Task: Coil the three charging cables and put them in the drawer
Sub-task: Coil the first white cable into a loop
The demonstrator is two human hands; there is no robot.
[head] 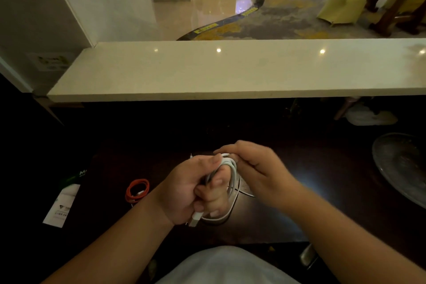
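White cable (232,182): held above the dark worktop (299,168), wound in several loops; the loops hung together as one oval, probably so the coil kept its shape while more was added.
Left hand (186,193): its fingers (213,200) were curled through the loops, thumb pressed over the top; it served as the form the cable wrapped round; a plug end (195,219) stuck out below the palm, trapped there so it would not slip free.
Right hand (253,163): fingers bent, pinching the cable at the top of the coil, seemingly laying on a turn.
Orange cable (137,190): already coiled, lying on the worktop to the left of the hands; set apart so it would not tangle.
Third cable: a thin pale strand (246,193) lay under the hands; whether it was a separate cable, I could not tell.
Drawer: not in view.
Stage: judged mid-coiling of the second cable; nothing stowed yet.
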